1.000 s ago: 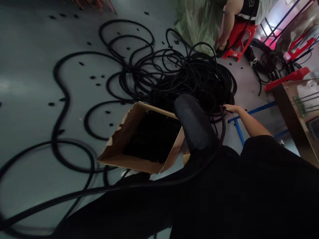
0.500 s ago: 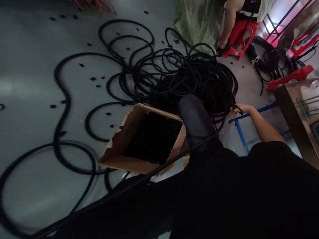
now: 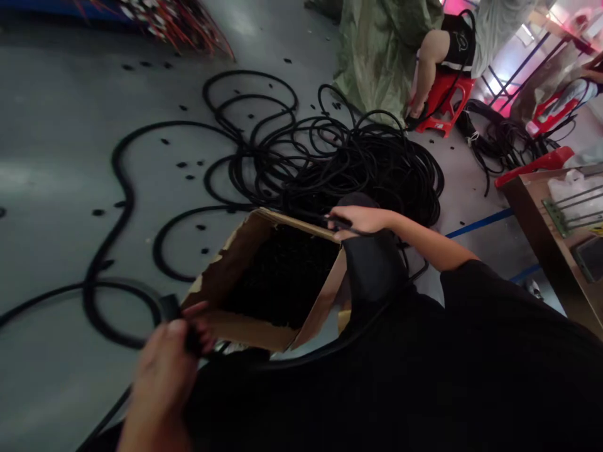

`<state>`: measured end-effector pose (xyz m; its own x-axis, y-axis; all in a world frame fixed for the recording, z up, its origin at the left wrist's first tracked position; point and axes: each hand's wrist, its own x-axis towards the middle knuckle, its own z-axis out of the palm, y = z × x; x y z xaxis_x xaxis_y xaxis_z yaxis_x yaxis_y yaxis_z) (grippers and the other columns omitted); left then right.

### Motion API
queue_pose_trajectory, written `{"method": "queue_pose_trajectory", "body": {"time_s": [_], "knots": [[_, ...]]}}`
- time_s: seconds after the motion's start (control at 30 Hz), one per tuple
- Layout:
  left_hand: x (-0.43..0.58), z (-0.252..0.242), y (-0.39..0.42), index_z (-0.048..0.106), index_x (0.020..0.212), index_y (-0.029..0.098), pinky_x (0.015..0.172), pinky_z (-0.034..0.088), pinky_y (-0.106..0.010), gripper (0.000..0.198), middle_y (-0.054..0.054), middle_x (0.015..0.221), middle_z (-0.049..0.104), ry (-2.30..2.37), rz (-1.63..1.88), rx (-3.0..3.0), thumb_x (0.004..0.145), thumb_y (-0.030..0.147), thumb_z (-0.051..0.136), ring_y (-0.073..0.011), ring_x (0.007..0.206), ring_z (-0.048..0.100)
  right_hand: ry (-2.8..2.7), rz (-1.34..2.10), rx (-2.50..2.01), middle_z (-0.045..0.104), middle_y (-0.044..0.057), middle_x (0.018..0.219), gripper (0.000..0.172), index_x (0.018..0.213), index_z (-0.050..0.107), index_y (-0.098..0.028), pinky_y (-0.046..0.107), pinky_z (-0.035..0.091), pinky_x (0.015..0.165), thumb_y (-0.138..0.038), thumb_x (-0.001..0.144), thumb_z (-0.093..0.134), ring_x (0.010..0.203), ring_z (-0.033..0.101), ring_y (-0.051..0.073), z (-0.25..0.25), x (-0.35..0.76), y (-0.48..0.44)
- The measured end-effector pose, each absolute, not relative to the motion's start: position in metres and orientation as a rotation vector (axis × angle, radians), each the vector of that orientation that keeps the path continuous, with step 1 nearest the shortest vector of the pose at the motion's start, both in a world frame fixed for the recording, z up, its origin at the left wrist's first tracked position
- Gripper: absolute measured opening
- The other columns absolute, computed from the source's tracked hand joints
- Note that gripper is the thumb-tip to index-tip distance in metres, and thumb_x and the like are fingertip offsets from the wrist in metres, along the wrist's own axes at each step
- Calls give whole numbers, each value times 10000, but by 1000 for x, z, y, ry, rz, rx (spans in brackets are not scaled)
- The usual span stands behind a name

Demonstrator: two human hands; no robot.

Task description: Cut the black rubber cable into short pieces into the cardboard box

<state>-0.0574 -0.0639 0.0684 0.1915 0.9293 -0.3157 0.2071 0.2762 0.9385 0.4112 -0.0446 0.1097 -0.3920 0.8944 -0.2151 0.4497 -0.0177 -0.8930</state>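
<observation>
My left hand [image 3: 164, 358], blurred by motion, is closed around a black block-like piece [image 3: 170, 309] at the lower left, just beside the cardboard box. My right hand [image 3: 360, 220] is closed on a thin black cable [image 3: 320, 218] over the box's far right corner, above my knee. Dark small pieces, too dim to tell apart, lie inside the torn-edged cardboard box [image 3: 301, 230] between my hands. One strand of thick black cable [image 3: 306, 363] runs across my lap. Behind the box is a large tangled heap of black cable [image 3: 358, 157].
Loops of cable [image 3: 125, 182] and several small black pieces [image 3: 181, 164] lie on the grey floor. A person's leg [image 3: 424, 75] shows by a red stool [image 3: 445, 103]. At the right stands a wooden table [image 3: 532, 194]; a green sheet [image 3: 377, 56] hangs at the back.
My left hand has come into view at the lower left with the black piece. My right hand has moved left from beyond my knee to the box's corner. The view has shifted slightly.
</observation>
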Motion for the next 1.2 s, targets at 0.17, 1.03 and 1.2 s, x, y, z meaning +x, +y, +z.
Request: {"method": "queue_pose_trajectory", "body": {"time_s": [0.17,1.03,1.2], "knots": [[-31,12,-76,883,1114,291,586,609,-238,669,9,776,738,1236,972,775,719,785,1102,-148,673,672,-2002,1603,-1281,849,85,1191,297,1195,733,-186,339,631,971,-250,1024,968,1065,757,236,81,311,-26],[6,-45,-70,624,993,241,463,238,-180,498,118,662,344,1304,630,757,1268,652,678,-80,489,273,-1767,2213,-1636,498,-65,701,470,825,596,-216,242,416,620,-297,1069,990,655,512,124,-7,253,-21],[0,-42,-74,666,1004,222,476,238,-182,546,110,669,325,1235,560,775,1258,706,671,-82,501,276,-1837,2254,-1640,632,-15,705,506,801,626,-197,239,475,638,-353,1049,1038,666,603,128,-8,256,-23]]}}
